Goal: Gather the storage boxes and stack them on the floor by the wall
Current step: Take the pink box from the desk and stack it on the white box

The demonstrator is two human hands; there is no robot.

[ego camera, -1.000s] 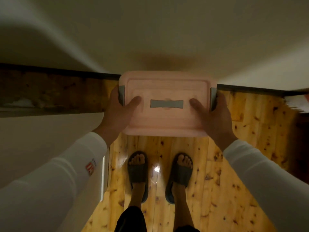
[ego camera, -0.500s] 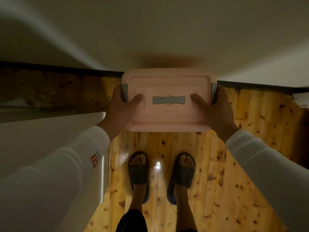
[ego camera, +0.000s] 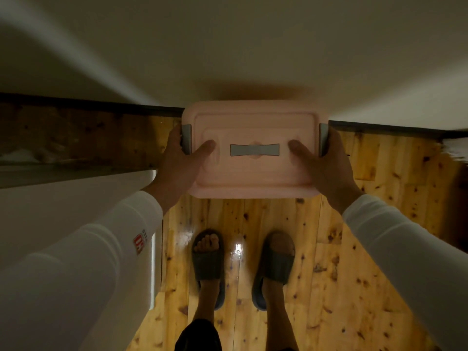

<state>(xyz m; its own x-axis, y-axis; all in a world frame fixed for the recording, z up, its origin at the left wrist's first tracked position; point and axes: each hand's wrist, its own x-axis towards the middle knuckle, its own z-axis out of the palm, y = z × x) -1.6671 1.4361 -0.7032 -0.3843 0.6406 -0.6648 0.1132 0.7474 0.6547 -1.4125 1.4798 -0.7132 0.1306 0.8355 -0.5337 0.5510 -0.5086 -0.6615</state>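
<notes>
**Pink storage box [ego camera: 253,176] being held up against the wall [ego camera: 253,46], barely drifting.**
The left hand [ego camera: 177,165] and right hand [ego camera: 331,168] are gripping the box between them at its short ends, thumbs lying on the lid and fingers wrapping out of sight past the grey latches [ego camera: 187,138]. Over the last second it is only creeping slightly toward the wall beyond the fingertips, so the approach is probably ending and the lowering to the floor [ego camera: 367,249] is still to come. No other box is showing beneath the hands. Slippered feet [ego camera: 206,264] are standing below the wrists, and a white ledge [ego camera: 63,198] is jutting in beside the left forearm, possibly crowding that side.
</notes>
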